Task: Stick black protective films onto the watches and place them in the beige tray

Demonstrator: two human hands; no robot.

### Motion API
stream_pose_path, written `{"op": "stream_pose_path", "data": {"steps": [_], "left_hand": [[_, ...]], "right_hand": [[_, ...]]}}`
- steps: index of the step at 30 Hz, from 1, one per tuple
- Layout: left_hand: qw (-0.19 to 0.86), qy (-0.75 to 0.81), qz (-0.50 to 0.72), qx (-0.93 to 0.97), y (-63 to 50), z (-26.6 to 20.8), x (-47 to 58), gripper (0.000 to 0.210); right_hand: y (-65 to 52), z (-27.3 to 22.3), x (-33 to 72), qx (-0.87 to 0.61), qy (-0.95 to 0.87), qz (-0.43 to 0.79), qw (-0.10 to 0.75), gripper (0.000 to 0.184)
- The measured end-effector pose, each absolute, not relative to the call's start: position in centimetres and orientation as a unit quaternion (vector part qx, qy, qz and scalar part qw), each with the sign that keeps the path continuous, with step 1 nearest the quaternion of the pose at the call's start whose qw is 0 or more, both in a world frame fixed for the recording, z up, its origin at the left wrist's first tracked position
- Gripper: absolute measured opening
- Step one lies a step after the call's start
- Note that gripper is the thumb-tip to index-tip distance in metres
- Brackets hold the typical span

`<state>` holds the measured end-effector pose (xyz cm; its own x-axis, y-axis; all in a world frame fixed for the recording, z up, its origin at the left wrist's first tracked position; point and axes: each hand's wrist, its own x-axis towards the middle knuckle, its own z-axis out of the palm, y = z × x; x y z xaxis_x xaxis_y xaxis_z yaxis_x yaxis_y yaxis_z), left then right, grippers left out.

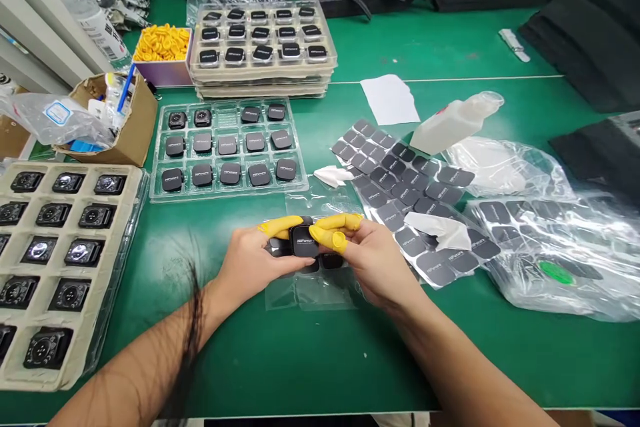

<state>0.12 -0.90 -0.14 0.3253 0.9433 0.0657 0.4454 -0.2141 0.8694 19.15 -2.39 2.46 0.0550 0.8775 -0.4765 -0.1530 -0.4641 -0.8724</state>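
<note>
Between my two hands is a black smartwatch body (304,244) with a dark square label reading "HiFuture" on the face turned up to me. My left hand (250,255) is closed on its left side, a yellow finger cot on the index finger. On the other side my right hand (367,250) pinches the right edge, with yellow cots on thumb and index finger. Under the hands, dark square pieces lie on a clear plastic sheet (285,297), partly covered. Right of the hands spread sheets of dark square labels (410,197), with a crumpled white tissue (440,232) on top.
A clear tray (227,198) of watch bodies stands behind my hands, stacked beige trays (260,83) beyond it. Another beige tray (75,267) is at left. A cardboard box (133,130), a box of yellow finger cots (163,47), a white bottle (453,121) and plastic bags (565,280) surround the area.
</note>
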Motion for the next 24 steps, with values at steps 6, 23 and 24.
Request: {"op": "stream_pose_path", "data": {"steps": [6, 23, 24], "left_hand": [[0.393, 0.464, 0.320, 0.726, -0.79, -0.27, 0.03, 0.054], [0.378, 0.463, 0.327, 0.732, -0.81, -0.33, 0.06, 0.052], [0.377, 0.464, 0.325, 0.733, -0.81, -0.30, 0.07, 0.052]], "right_hand": [[-2.25, 2.20, 19.01, -0.590, -0.310, 0.623, 0.409, 0.039], [-2.39, 1.53, 19.07, -0.589, -0.305, 0.621, 0.416, 0.037], [-2.40, 1.54, 19.08, -0.590, -0.305, 0.622, 0.415, 0.037]]}}
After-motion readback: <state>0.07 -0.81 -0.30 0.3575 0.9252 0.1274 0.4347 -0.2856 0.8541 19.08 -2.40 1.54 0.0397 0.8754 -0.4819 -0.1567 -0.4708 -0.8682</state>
